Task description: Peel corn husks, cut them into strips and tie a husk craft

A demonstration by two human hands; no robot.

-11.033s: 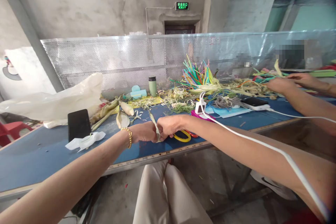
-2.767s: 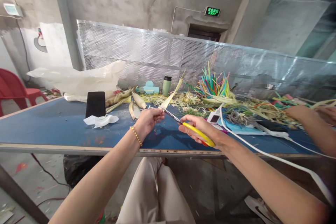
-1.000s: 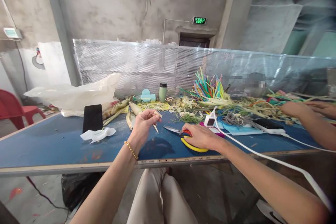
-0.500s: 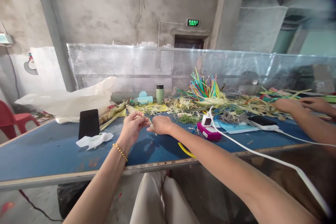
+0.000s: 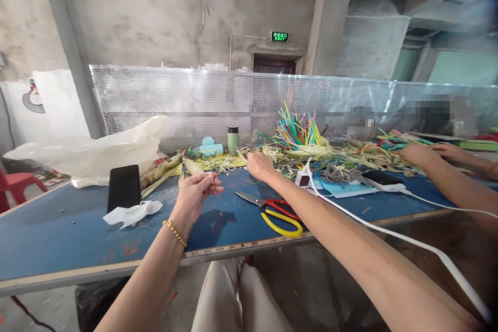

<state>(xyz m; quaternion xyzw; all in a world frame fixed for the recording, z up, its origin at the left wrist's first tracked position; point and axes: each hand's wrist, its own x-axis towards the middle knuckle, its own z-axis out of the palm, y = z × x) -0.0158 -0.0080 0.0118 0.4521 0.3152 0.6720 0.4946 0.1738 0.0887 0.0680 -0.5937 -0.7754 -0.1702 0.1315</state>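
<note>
My left hand (image 5: 197, 192), with a gold bead bracelet at the wrist, hovers over the blue table. Its thumb and forefinger are pinched together; whatever they hold is too small to name. Farther off, my right hand (image 5: 260, 167) is closed at the near edge of the heap of pale husk-like strips (image 5: 272, 153). Its fingertips face away, so their grip is hidden. Scissors (image 5: 259, 201) with one red and one yellow handle lie partly under my right forearm, blades pointing left.
At left are a black phone (image 5: 123, 187), a crumpled white paper (image 5: 134, 212) and a plastic bag (image 5: 89, 150). A green cup (image 5: 232, 140) and colourful stems (image 5: 298, 127) stand behind. A white cable (image 5: 369, 225) crosses at right, near another person's hands (image 5: 418, 155).
My hands have separated. The right one has moved away and to the right, up to the strips, uncovering the scissors. My left hand stays pinched, and the view has turned slightly right.
</note>
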